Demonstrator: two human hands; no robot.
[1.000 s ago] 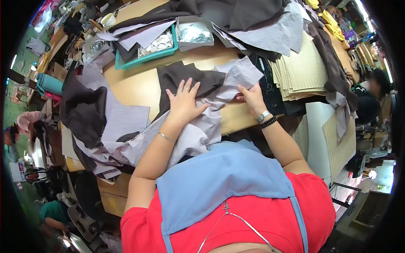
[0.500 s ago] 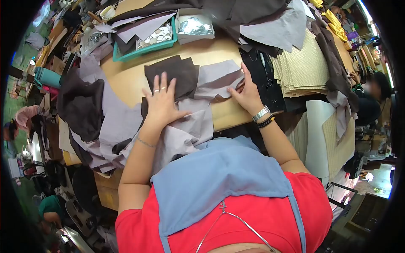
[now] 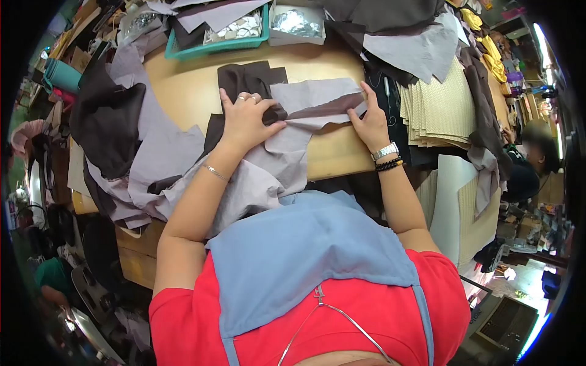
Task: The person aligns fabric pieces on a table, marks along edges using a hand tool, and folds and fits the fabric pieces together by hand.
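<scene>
A strip of fabric (image 3: 323, 91), pale grey with a dark brown fold along it, stretches between my two hands over the table (image 3: 332, 152). My left hand (image 3: 246, 122) has its fingers curled and its thumb drawn in, gripping dark brown fabric (image 3: 244, 76) at the strip's left end. At the right end, my right hand (image 3: 371, 125) pinches the strip between thumb and fingers. Pale grey cloth (image 3: 268, 168) hangs below my left hand over the table's near edge. The left fingertips are partly hidden in the fabric.
A teal basket (image 3: 217, 46) of small pale pieces and a white box (image 3: 297, 30) of shiny pieces stand at the back. Stacked cream textured sheets (image 3: 436, 110) lie right. Bunched dark fabric (image 3: 110, 122) lies left. Another person (image 3: 531, 158) is at far right.
My left hand has gone from lying flat on the dark fabric to curling its fingers into it. The strip is now straighter between my hands. The view has shifted slightly.
</scene>
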